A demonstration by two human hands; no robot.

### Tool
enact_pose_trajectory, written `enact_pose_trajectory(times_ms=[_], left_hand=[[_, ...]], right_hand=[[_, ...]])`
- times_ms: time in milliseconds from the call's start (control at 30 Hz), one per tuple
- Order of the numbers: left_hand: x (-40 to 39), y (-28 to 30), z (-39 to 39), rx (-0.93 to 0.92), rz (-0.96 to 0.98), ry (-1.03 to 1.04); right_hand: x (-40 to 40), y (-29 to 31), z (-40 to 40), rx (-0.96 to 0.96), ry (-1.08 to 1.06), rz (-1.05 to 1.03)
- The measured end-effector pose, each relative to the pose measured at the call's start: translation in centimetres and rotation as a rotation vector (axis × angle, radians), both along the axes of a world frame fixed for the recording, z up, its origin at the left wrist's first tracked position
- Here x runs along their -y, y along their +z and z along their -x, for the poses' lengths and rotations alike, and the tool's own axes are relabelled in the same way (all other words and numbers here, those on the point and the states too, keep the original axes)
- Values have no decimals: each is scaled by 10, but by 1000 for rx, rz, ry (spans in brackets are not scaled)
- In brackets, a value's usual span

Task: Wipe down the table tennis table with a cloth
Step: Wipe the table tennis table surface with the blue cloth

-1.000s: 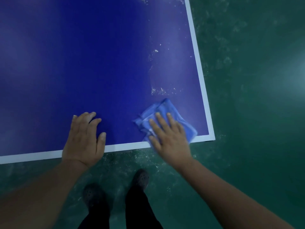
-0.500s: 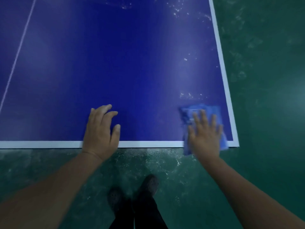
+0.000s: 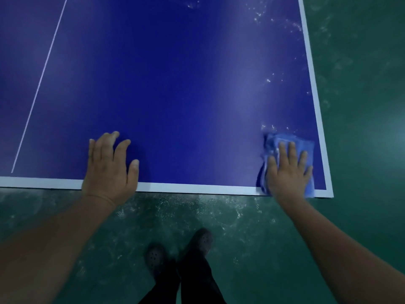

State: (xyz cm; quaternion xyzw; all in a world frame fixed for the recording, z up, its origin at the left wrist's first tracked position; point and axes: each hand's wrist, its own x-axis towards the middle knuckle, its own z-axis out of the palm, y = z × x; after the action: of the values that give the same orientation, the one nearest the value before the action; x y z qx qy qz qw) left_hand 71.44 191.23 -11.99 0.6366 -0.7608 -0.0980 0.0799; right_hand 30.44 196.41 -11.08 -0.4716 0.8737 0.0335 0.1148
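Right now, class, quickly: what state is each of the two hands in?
Left hand: open, fingers spread, resting flat on the table, holding nothing.
Right hand: open, straight fingers pressing the blue cloth onto the table's corner.

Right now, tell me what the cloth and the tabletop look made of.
Cloth: soft blue fabric, maybe microfibre; it bunches in folds under the right hand.
Tabletop: hard, smooth blue painted board with a white edge; it shows a dull sheen.
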Motion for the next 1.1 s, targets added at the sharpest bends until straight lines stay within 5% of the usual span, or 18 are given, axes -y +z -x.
enact_pose_trajectory(times_ms=[100,233,300,433,567,667,767,933,1033,1100], left_hand=[[0,-1,-1,6,-8,-20],[-1,1,-1,14,-25,-21],[-1,1,-1,16,-35,-25],[-1,2,-2,26,-44,-32],[-1,3,-2,9,-38,-19],[-2,1,-2,-29,-15,-8],[-2,0,-3,-26,-16,-16],[-1,1,-3,-20,-24,-19],[-2,1,-4,-42,-17,-14],[-2,2,-5,-79,-11,-7]], right_hand=[[25,-4,-61,22,-130,62],[10,-5,-130,85,687,95],[-7,-2,-100,63,784,56],[-9,4,-38,-20,395,-69],[56,-3,-118,49,27,59],[60,-9,-203,86,422,145],[13,-14,-191,70,811,153],[-15,-3,-61,-55,400,-31],[14,-2,-75,0,-59,46],[42,-5,-125,17,-160,71]])
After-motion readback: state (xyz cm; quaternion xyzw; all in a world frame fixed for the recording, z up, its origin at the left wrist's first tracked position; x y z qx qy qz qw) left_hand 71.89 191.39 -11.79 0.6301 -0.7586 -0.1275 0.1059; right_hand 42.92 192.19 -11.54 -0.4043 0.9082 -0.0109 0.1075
